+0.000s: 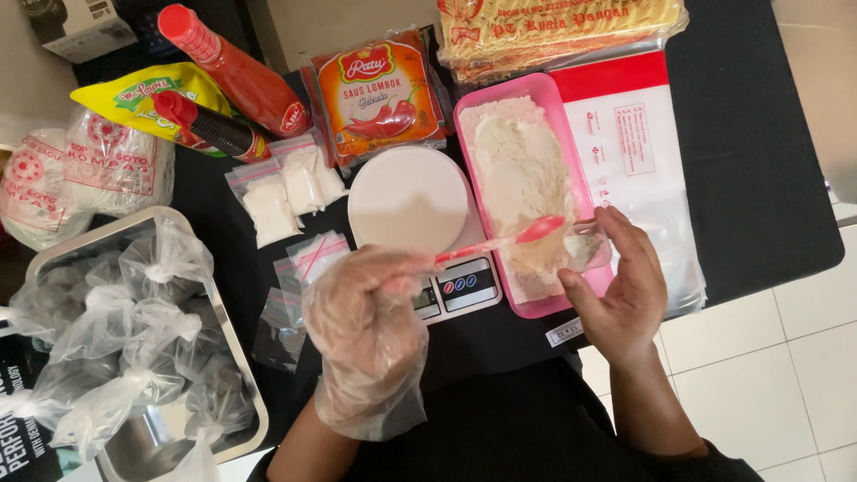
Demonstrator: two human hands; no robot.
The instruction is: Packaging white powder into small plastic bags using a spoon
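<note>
My left hand [370, 326], in a loose clear plastic glove, grips the handle of a pink spoon [518, 236] whose bowl reaches over the pink tray [464, 116] of white flour. My right hand [625, 286] is bare and holds a small clear plastic bag [585, 245] open at the tray's near right corner, right beside the spoon's bowl. A small digital kitchen scale [408, 198] with a round white platform sits between my hands and the tray, its platform bare.
Small zip bags of white powder [284, 189] lie left of the scale, with flat zip bags [303, 268] below. Sauce bottles [234, 76], a sauce sachet pack [379, 94], noodles [553, 27] stand behind. A metal tray [241, 357] of tied plastic bags sits left.
</note>
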